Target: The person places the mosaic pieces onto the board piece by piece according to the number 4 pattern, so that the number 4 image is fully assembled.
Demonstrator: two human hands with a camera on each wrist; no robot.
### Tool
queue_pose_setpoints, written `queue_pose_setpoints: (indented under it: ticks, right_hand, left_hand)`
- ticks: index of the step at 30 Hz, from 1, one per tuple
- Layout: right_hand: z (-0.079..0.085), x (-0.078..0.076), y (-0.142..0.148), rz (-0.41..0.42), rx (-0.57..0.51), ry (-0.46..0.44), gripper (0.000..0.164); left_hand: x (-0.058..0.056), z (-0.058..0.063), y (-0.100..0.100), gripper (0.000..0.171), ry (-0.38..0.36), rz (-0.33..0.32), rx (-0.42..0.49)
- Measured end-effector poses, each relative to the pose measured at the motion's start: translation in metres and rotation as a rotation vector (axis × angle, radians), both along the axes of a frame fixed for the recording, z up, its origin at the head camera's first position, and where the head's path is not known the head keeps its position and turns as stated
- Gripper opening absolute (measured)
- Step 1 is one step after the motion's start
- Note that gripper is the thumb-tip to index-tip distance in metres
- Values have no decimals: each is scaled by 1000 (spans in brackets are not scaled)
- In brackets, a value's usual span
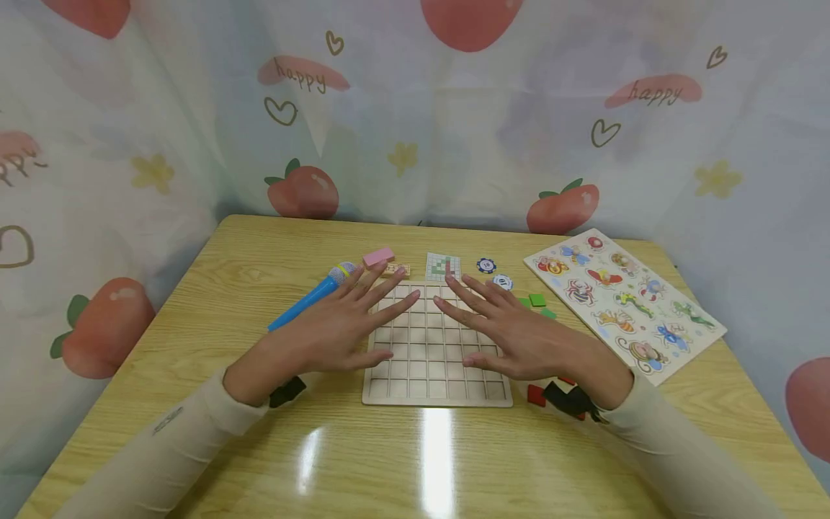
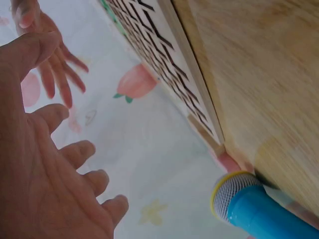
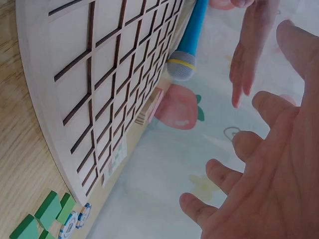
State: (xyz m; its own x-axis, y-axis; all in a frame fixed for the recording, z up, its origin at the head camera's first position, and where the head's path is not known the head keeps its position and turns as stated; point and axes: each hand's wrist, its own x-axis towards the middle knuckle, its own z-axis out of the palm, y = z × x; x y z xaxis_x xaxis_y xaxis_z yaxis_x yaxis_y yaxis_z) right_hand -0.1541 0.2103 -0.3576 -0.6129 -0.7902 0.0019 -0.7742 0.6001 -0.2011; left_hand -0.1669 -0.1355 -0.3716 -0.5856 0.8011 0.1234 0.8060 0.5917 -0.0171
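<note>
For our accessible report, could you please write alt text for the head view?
A person's left hand and right hand spread fingers over a pale grid board on a wooden table. A blue microphone lies left, a picture board right.

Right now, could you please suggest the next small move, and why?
Perhaps bring the right hand to a green tile: it and the left hand hold nothing, the grid board looks bare where visible, and the pattern card shows green squares.

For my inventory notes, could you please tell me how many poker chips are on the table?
2: one dark blue chip right of the grid card, one paler chip nearer the right hand; others could be hidden.
</note>
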Motion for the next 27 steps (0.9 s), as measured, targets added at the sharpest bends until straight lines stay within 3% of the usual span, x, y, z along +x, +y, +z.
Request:
queue_pose_setpoints:
  ticks: [8, 10, 12, 15, 17, 19, 22, 25, 27]
  right_hand:
    - [1, 0, 5, -13, -30, 10, 82]
    - [4, 2, 10, -36, -84, 79, 81]
    - [6, 2, 17, -85, -202, 209, 78]
    - [6, 3, 31, -226, -442, 396, 60]
    - [3, 3, 41, -345, -589, 435, 47]
    - [-3, 4, 49, -467, -686, 391, 37]
    - [-18, 5, 57, -620, -740, 296, 29]
    - [-36, 4, 60, -717, -728, 227, 29]
    - [-47, 3, 60, -746, -703, 202, 33]
  left_hand:
    - [1, 0, 1, 92, 8, -7, 20]
    - [3, 1, -1, 92, -23, -5, 74]
    - [7, 3, -4, 90, -108, 5, 169]
    - [17, -1, -8, 83, -318, 15, 370]
    - [25, -8, -8, 75, -470, 12, 518]
    - [33, -17, -8, 67, -592, 13, 649]
    - [42, -32, -8, 60, -698, 39, 812]
    - [44, -45, -11, 58, -704, 86, 893]
    - [41, -53, -13, 61, -646, 124, 856]
